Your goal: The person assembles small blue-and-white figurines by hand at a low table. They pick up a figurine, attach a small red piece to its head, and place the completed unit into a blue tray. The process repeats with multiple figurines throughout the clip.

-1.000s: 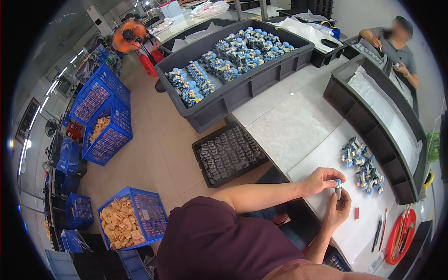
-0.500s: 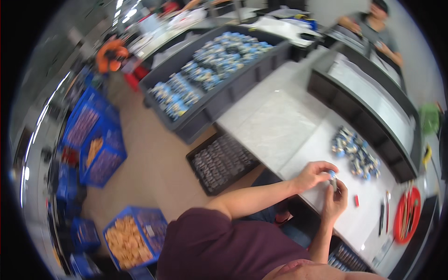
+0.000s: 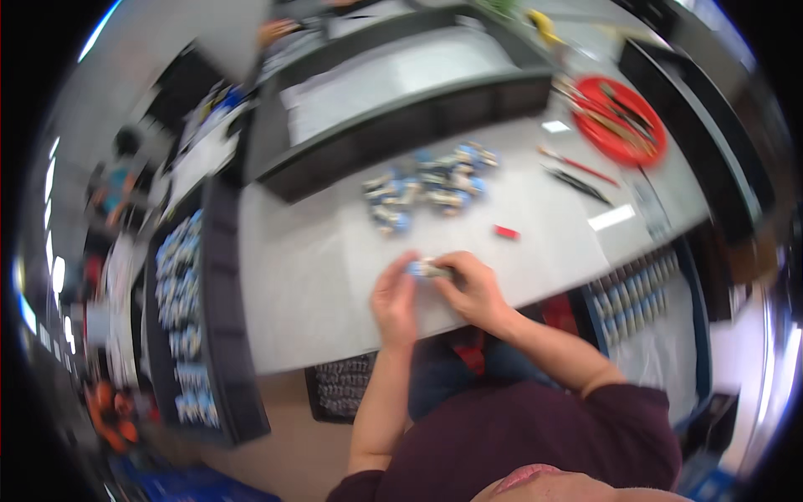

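Observation:
Above the near part of the white tabletop (image 3: 335, 309), a small blue-and-cream piece (image 3: 426, 268) is held between my two hands. The right hand (image 3: 473, 291) pinches its greyish end with thumb and fingers closed. At the blue end, my left hand (image 3: 395, 301) has its fingertips closed against the piece, slightly blurred. Just beyond the hands lies a loose pile of similar blue-and-cream pieces (image 3: 431, 188). A small red block (image 3: 506, 233) rests on the table to the right of that pile.
A long dark grey tray (image 3: 401, 125) lined with white sheet stands behind the pile. At right are a red dish (image 3: 585, 125) of tools, a red brush (image 3: 581, 166) and black tweezers (image 3: 577, 183). A grey bin (image 3: 226, 335) of pieces stands left; another tray (image 3: 698, 335) is low at right.
The view has swung right, so the table now lies straight ahead. Both hands still hold the piece, which has gone from upright to lying roughly sideways between them.

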{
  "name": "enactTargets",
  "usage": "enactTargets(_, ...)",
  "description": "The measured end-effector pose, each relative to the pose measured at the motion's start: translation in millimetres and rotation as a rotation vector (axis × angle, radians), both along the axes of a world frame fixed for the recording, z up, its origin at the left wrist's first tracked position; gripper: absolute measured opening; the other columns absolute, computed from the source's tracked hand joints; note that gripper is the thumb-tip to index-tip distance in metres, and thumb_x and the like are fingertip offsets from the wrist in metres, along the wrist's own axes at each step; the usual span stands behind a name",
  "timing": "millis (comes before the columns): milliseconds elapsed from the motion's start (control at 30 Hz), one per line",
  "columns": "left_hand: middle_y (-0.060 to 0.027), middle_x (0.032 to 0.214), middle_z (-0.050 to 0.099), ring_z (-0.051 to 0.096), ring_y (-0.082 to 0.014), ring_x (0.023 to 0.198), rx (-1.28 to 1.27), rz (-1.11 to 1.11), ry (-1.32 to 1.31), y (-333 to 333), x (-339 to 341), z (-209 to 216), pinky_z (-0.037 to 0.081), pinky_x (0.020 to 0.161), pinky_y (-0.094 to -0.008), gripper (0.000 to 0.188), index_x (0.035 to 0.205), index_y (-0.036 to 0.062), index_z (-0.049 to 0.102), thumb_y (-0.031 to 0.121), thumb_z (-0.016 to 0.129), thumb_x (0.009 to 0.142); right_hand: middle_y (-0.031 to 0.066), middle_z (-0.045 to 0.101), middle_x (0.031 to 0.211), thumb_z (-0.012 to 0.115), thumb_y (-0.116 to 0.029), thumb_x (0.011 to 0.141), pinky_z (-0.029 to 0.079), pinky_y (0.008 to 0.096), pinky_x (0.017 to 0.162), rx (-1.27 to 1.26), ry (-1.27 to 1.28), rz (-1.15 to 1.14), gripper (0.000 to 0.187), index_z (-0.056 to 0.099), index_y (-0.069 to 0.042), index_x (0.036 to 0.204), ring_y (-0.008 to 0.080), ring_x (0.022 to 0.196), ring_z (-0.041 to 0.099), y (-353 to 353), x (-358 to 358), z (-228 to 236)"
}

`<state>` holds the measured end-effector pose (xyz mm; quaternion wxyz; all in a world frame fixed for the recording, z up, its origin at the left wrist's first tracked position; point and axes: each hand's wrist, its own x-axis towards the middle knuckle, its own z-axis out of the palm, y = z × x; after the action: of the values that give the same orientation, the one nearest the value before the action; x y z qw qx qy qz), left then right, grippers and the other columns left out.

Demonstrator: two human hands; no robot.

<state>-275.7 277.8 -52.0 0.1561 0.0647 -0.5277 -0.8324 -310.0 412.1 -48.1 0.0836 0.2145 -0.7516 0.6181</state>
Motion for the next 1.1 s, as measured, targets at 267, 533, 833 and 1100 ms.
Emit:
enactTargets(267,-0.0152,0.125,0.048,0.049,-0.0199,0.107,-0.182,-0.018,-0.033,0.5,8.4,4.2,0.043,0.090,-0.0307,0.029,0.118,-0.0036,0.048,0.011,0.043,0.094,0.0088,0.059,0.099,0.065,0.008,0.075,0.047,0.0256,0.077,-0.192,0.201,-0.466,0.030,0.058,-0.001,0.102,0.0134,0.088,0.058,128.7,-5.2,19.8)
enactTargets(533,-0.0121,0.121,0.052,0.051,-0.0177,0.103,-0.298,0.018,-0.091,5.8,6.4,8.2,0.043,0.088,-0.0284,0.027,0.116,-0.0026,0.051,0.008,0.046,0.091,0.0075,0.067,0.083,0.069,-0.011,0.073,0.049,0.0258,0.071,0.082,-0.001,-1.517,0.023,0.067,-0.006,0.095,0.0138,0.076,0.063,421.2,14.1,-86.4)
enactTargets(833,-0.0112,0.120,0.053,0.054,-0.0147,0.097,-0.336,0.041,-0.098,6.2,6.3,6.0,0.045,0.085,-0.0252,0.026,0.114,-0.0051,0.051,0.005,0.048,0.090,0.0081,0.068,0.091,0.070,-0.015,0.072,0.048,0.0284,0.078,0.435,-0.506,-1.614,0.026,0.068,-0.011,0.098,0.0176,0.084,0.065,504.3,44.9,-189.1)
enactTargets(1100,-0.0119,0.120,0.054,0.055,-0.0132,0.094,-0.329,0.043,-0.101,7.2,5.9,6.2,0.047,0.082,-0.0237,0.026,0.114,-0.0052,0.051,0.003,0.048,0.089,0.0120,0.066,0.097,0.064,-0.016,0.075,0.046,0.0320,0.084,0.475,-0.570,-1.556,0.026,0.066,-0.010,0.101,0.0236,0.094,0.063,504.2,39.4,-194.7)
